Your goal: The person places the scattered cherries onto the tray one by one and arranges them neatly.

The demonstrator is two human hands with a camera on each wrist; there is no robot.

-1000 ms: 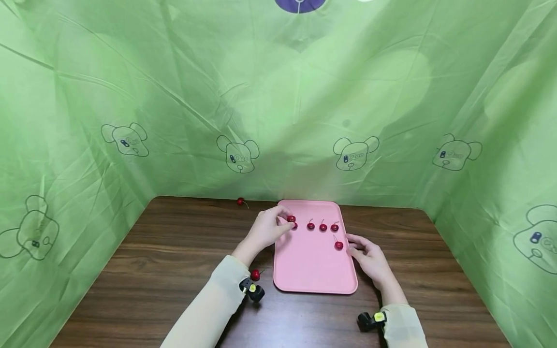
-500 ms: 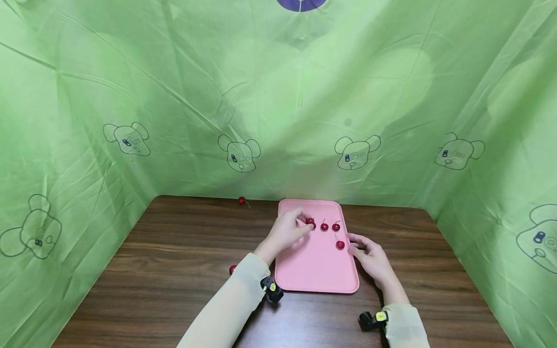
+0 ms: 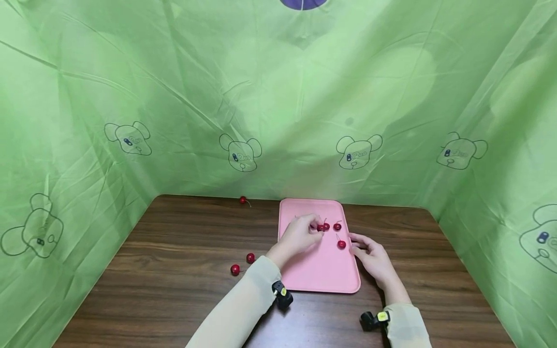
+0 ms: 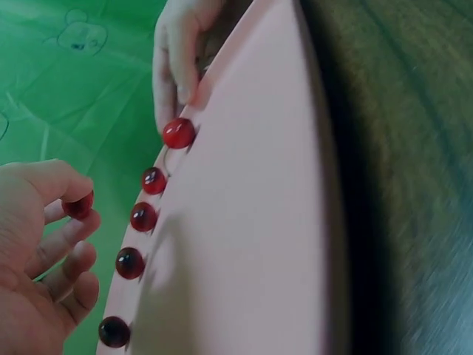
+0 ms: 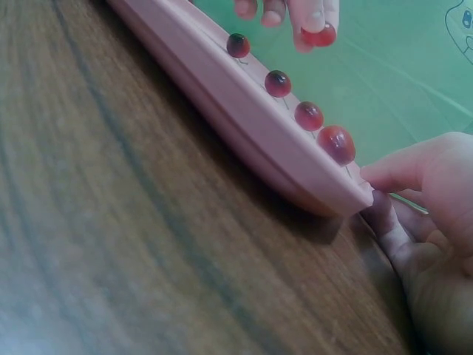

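Note:
My left hand (image 3: pixel 300 234) pinches a red cherry (image 4: pixel 77 205) between thumb and fingertips, held above the pink tray (image 3: pixel 319 275). In the head view this cherry overlaps a stemmed cherry (image 3: pixel 327 225) lying on the tray. To its right sits another cherry (image 3: pixel 337 226), and a nearer one (image 3: pixel 341 244) lies by the right rim. The left wrist view shows several cherries along the tray, some of which the left hand covers in the head view. My right hand (image 3: pixel 374 258) grips the tray's right edge, thumb and fingers at the rim (image 5: pixel 361 194).
Two cherries lie on the brown wooden table (image 3: pixel 174 299) left of the tray, one dark red (image 3: pixel 235 269) and one partly beside the sleeve (image 3: pixel 250 258). A further cherry (image 3: pixel 242 199) lies at the table's back edge. Green cloth (image 3: pixel 278 96) encloses the back and sides.
My left hand has moved right across the tray with the pinched cherry, and its sleeve has uncovered two cherries on the table. My right hand stays at the tray's edge.

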